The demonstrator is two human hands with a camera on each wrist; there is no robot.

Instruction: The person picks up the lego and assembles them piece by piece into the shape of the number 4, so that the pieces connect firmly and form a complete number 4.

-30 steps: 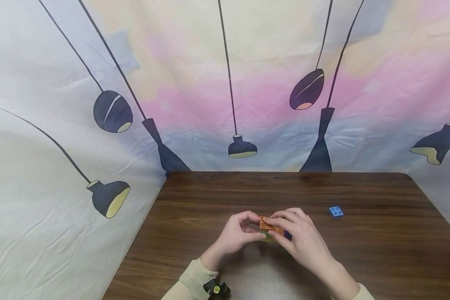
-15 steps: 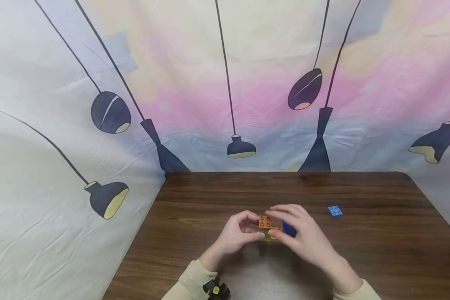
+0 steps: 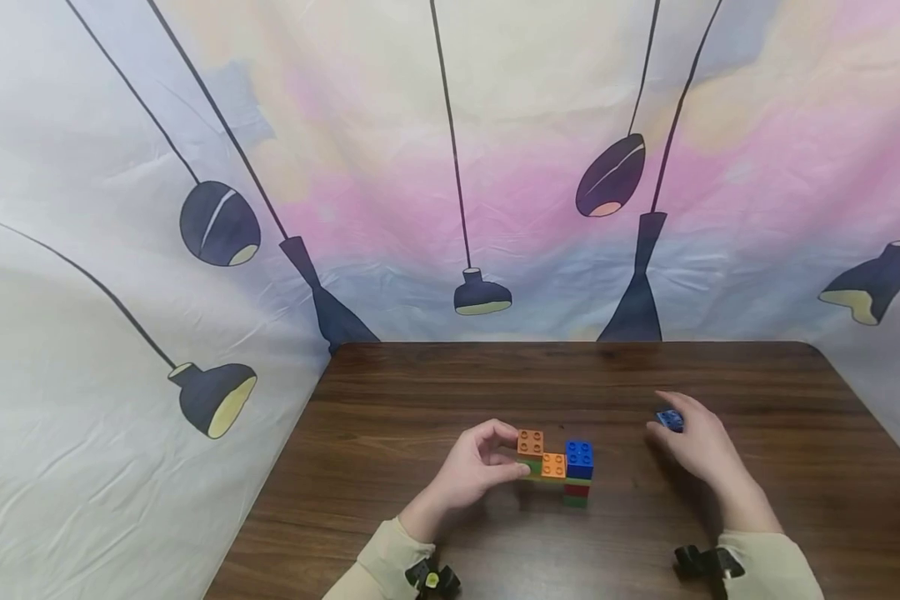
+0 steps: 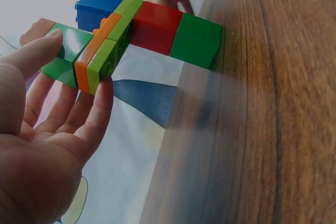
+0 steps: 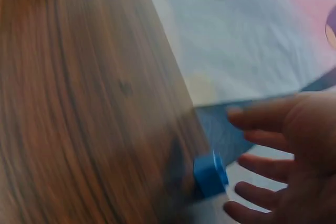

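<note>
My left hand (image 3: 468, 471) pinches the left end of a toy brick build (image 3: 553, 465) between thumb and fingers. In the left wrist view the thumb lies on a green brick (image 4: 68, 51) with an orange-brown brick (image 4: 37, 31) stacked on it. A thin orange brick (image 4: 97, 48) sits over lime green ones (image 4: 105, 61). At the other end a dark blue brick (image 4: 100, 9) is above, while a red brick (image 4: 156, 27) and a green one form a leg down toward the table. Over a loose light blue brick (image 5: 210, 174), my right hand (image 3: 701, 442) spreads its fingers, apparently not touching it.
A dark wood-grain table (image 3: 450, 375) carries everything, its far edge against a hanging cloth (image 3: 390, 167) printed with lamps. Black straps with small devices sit on both wrists, the left strap (image 3: 432, 577) and the right strap (image 3: 708, 562).
My right hand has left the build and moved right to the light blue brick, uncovering the dark blue brick and the leg. My left hand has stayed in place.
</note>
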